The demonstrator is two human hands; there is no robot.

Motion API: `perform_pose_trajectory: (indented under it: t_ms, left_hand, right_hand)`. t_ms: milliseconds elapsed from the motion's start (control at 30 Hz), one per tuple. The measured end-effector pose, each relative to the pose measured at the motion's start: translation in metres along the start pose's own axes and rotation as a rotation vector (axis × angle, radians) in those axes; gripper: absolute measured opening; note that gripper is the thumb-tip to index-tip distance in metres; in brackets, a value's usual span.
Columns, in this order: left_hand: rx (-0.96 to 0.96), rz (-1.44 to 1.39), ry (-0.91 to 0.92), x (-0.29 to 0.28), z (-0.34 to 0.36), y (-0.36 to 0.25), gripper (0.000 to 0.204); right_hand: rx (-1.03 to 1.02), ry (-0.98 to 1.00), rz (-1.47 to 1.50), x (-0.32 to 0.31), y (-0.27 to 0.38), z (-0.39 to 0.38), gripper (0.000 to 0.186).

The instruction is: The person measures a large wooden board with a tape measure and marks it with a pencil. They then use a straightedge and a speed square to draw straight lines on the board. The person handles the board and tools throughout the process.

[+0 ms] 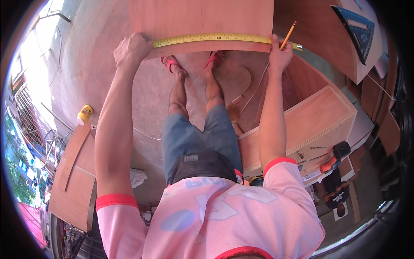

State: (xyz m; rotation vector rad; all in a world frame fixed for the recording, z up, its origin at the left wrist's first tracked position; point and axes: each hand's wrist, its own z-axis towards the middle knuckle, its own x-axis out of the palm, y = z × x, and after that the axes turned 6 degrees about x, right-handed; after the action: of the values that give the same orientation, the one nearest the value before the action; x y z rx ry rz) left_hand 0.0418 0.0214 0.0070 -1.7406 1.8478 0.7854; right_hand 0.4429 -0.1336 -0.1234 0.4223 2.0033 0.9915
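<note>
Reddish wooden board (202, 17), 1 yellow tape measure (215, 37), along near edge

You've got daylight glare washing out the floor (64, 64) at 10 o'clock, dimmer at 4; fisheye bends edges, corners black.

Your shirt (189, 241) is light pink, with short sleeves (118, 222). Each sleeve ends in a red cuff (116, 201), and the collar (243, 249) is red too. On the front are big pale shapes (220, 208) and a soft blue round spot (177, 220) on your left side. More blue marks (202, 184) sit by the shirt's bottom edge. A wide black band (207, 168) goes across your waist, with a small gray patch (191, 158) on it. Your shorts (185, 134) are dull blue and stop above the knees. Your flip-flops (173, 63) are pinkish red. Your left hand (132, 48) and right hand (280, 56) are bare.
</note>
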Motion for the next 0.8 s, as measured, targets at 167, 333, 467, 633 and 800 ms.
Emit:
perform_pose_trajectory:
  t_ms: [167, 333, 467, 633, 800]
  left_hand:
    - [-0.011, 0.007, 0.0, 0.0, -0.002, -0.003, 0.037]
    - [-0.018, 0.002, 0.009, 0.0, 0.0, -0.002, 0.036]
    - [-0.015, 0.023, 0.019, 0.001, 0.002, 0.0, 0.036]
    - [-0.02, 0.014, 0.007, 0.0, 0.0, -0.002, 0.037]
    - [-0.039, 0.011, 0.041, -0.003, 0.001, -0.004, 0.038]
  right_hand:
    - [-0.021, 0.001, -0.052, -0.001, 0.015, -0.01, 0.044]
    - [-0.056, -0.006, -0.148, -0.009, 0.031, -0.023, 0.044]
    - [-0.069, -0.126, -0.27, -0.024, 0.038, -0.038, 0.038]
    - [0.388, 0.102, 0.536, -0.058, 0.044, -0.067, 0.025]
    - [0.399, 0.459, 0.883, -0.079, 0.057, -0.083, 0.023]
